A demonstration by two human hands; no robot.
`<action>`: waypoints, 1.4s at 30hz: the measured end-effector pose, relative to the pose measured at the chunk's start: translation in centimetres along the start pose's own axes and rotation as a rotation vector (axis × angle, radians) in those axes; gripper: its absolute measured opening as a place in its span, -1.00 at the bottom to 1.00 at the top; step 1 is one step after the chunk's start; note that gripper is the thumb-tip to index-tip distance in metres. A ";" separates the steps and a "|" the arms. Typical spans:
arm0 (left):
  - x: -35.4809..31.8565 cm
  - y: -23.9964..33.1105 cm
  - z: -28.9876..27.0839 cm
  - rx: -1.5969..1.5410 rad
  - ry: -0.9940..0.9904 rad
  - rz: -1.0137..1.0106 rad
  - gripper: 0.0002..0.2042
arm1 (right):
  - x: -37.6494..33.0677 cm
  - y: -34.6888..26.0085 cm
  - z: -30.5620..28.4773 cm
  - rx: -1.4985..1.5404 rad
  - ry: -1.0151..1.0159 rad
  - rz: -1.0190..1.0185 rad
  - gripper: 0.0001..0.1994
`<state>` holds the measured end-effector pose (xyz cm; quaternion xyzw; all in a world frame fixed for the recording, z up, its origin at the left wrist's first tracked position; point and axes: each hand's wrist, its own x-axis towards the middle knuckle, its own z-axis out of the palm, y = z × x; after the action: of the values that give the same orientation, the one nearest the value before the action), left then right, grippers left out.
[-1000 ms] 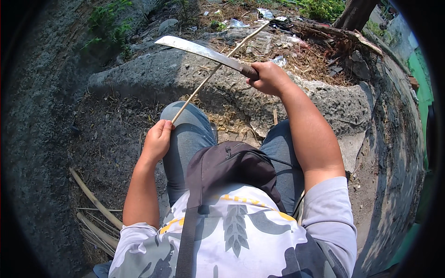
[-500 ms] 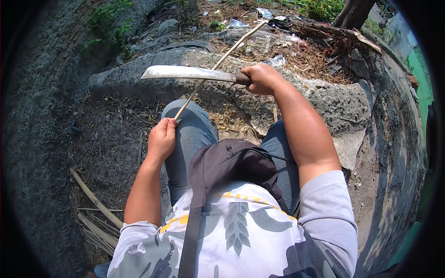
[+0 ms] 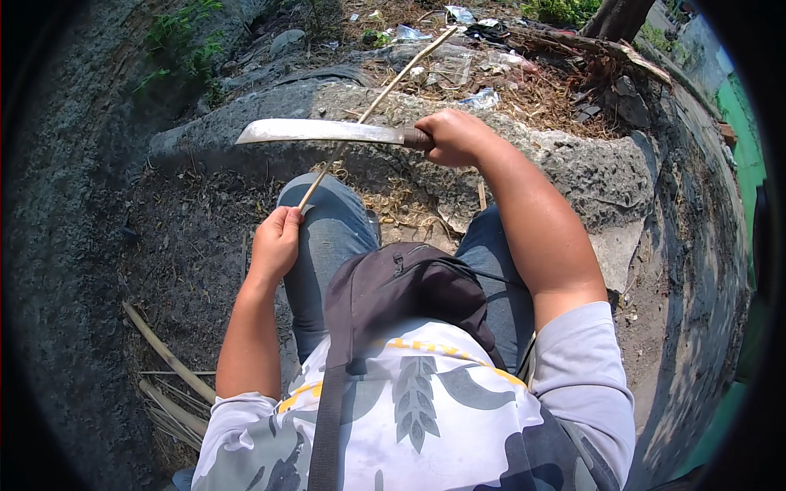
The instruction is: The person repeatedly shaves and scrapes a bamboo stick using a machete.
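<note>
Machete point(image 3: 327, 132) – right hand point(image 3: 453, 137); stick point(image 3: 372, 108) – left hand point(image 3: 275, 243)

Definitely outdoors, some rough backyard or vacant-lot kind of spot, not a workshop. Bare dark dirt point(image 3: 188, 254) fills the left and centre of the frame, with a big cracked slab of grey concrete point(image 3: 573, 164) running across the middle. Behind it, along the top, there's a heap of dry straw and plastic litter point(image 3: 491, 74), plus a tree trunk point(image 3: 614, 16) in the upper right. Weeds point(image 3: 176, 49) poke up in the upper left. Cut bamboo strips point(image 3: 168, 368) lie on the ground at the lower left. Hard sun, sharp shadows everywhere.
</note>
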<state>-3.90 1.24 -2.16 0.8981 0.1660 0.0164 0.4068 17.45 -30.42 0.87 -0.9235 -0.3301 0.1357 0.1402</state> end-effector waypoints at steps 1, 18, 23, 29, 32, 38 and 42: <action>-0.1 0.3 0.2 0.001 0.025 0.028 -0.65 | -0.1 -0.8 0.1 0.003 -0.003 -0.001 -0.74; -0.8 0.9 0.4 0.043 0.094 0.073 -0.64 | -0.3 -0.3 1.4 -0.070 0.108 -0.123 -0.81; -0.7 0.8 0.2 0.098 0.081 0.053 -0.66 | 0.8 -0.5 2.0 -0.134 0.198 -0.215 -0.82; -1.0 1.2 0.5 0.053 0.100 0.056 -0.67 | 0.1 4.6 0.4 0.237 0.203 0.325 -0.69; -0.8 1.1 0.4 0.083 0.079 0.058 -0.67 | -0.5 4.4 0.1 0.084 0.212 0.302 -0.70; -0.7 -0.2 0.7 0.033 0.094 0.078 -0.67 | -0.4 1.4 -0.4 -0.041 0.105 0.072 -0.76; -0.7 -0.2 0.2 0.024 0.076 0.074 -0.67 | 0.8 3.0 -0.7 0.074 0.141 0.132 -0.71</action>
<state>-4.56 0.98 -2.33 0.9072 0.1481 0.0637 0.3886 20.00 -32.23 0.32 -0.9448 -0.2528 0.0914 0.1876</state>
